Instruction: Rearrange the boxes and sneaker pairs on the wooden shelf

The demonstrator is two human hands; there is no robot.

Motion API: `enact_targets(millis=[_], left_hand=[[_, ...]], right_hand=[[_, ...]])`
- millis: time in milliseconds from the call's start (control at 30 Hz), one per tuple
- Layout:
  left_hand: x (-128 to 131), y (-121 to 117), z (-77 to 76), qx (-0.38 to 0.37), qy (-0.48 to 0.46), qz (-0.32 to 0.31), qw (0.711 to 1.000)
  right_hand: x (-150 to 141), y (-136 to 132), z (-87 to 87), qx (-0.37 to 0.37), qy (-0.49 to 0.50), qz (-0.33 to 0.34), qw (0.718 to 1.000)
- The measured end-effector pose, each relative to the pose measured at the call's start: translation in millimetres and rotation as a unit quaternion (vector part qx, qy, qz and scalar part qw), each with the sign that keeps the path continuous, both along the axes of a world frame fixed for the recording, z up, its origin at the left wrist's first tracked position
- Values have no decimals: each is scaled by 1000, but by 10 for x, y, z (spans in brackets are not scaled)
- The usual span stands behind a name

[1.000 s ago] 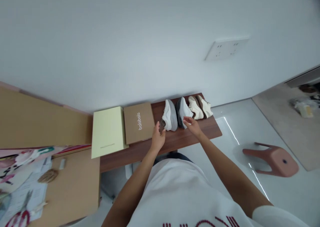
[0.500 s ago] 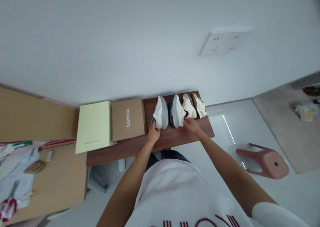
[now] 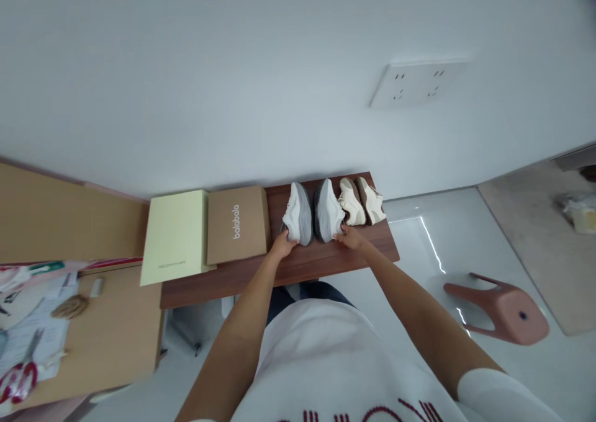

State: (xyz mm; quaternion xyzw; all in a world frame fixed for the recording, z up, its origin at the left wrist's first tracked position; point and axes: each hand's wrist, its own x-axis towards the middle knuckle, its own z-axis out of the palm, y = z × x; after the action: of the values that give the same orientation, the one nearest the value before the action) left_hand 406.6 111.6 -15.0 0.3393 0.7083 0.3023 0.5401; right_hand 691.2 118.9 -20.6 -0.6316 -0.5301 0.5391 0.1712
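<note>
A pair of white and grey sneakers stands on a dark wooden bench [image 3: 326,264] against the wall. My left hand [image 3: 280,246] is closed on the heel of the left sneaker [image 3: 298,213]. My right hand [image 3: 350,237] grips the heel of the right sneaker [image 3: 326,210]. The two shoes stand side by side, nearly touching. Just to their right sits a pair of cream sneakers [image 3: 361,200], close to the bench's right end.
A brown shoe box [image 3: 237,224] and a pale yellow box [image 3: 176,236] lie on the bench to the left. A light wooden desk [image 3: 116,335] with papers stands at left. A pink stool [image 3: 500,307] lies tipped on the white floor at right.
Both hands came down onto the heels of the white and grey sneakers and closed on them. The two shoes now stand closer together.
</note>
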Motion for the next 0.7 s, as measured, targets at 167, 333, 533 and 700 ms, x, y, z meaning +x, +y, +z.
enact_targets(millis=[167,333,533,700], left_hand=[[-2,-71,119,18,27,-27,999],[-54,-167,314,41,46,-33,998],[19,-249,557,63,113,-49,990],[134,-243,740,22,247,-154,957]], right_hand=[[-55,-12,-2,55,-7,20,998],[-130,-11,167,132,-102,58,984],[-332,-28,481,159,-206,111,959],[-481,-11,734,164,-294,185,923]])
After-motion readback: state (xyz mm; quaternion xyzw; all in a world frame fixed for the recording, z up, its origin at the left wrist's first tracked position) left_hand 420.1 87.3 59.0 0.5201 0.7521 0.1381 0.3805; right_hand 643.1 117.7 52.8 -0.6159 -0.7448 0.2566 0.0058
